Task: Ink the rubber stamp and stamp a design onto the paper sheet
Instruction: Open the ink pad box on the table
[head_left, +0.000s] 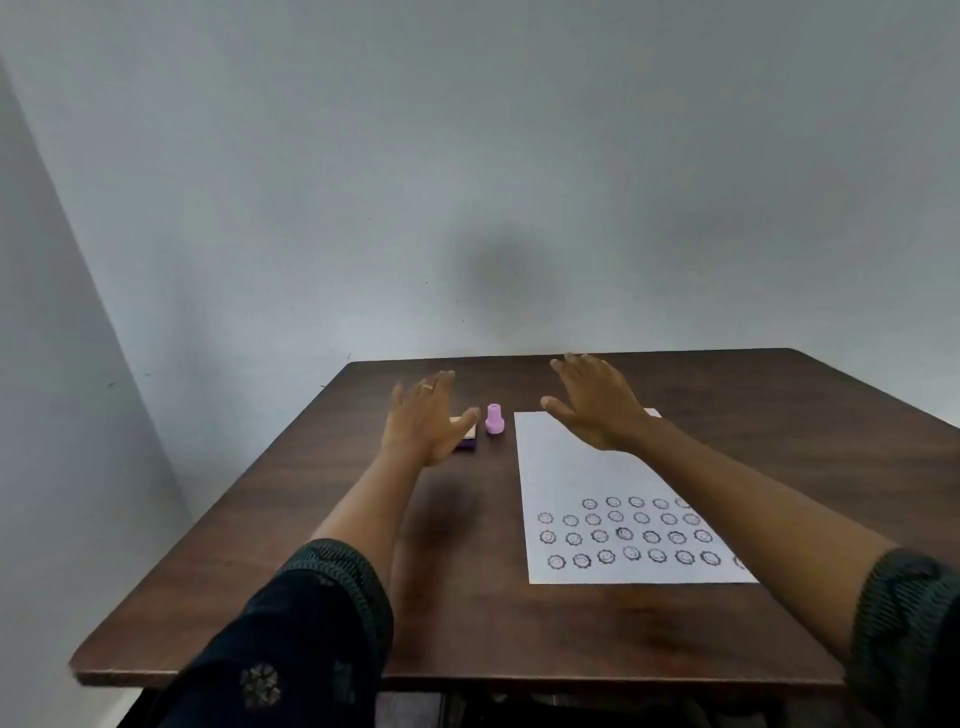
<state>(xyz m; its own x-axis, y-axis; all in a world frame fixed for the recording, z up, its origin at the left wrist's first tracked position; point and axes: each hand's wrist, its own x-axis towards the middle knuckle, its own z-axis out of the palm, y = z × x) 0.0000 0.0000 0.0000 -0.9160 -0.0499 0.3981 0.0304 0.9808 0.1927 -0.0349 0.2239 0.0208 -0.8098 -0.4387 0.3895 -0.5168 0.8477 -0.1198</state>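
From the head view, both arms reach out over the brown table. The left hand is spread flat, holding nothing, above the ink pad. The pink stamp stands at its 3 o'clock. The right hand is spread too, over the paper sheet, with nothing in it.

A dark wooden table stands against a plain grey wall.
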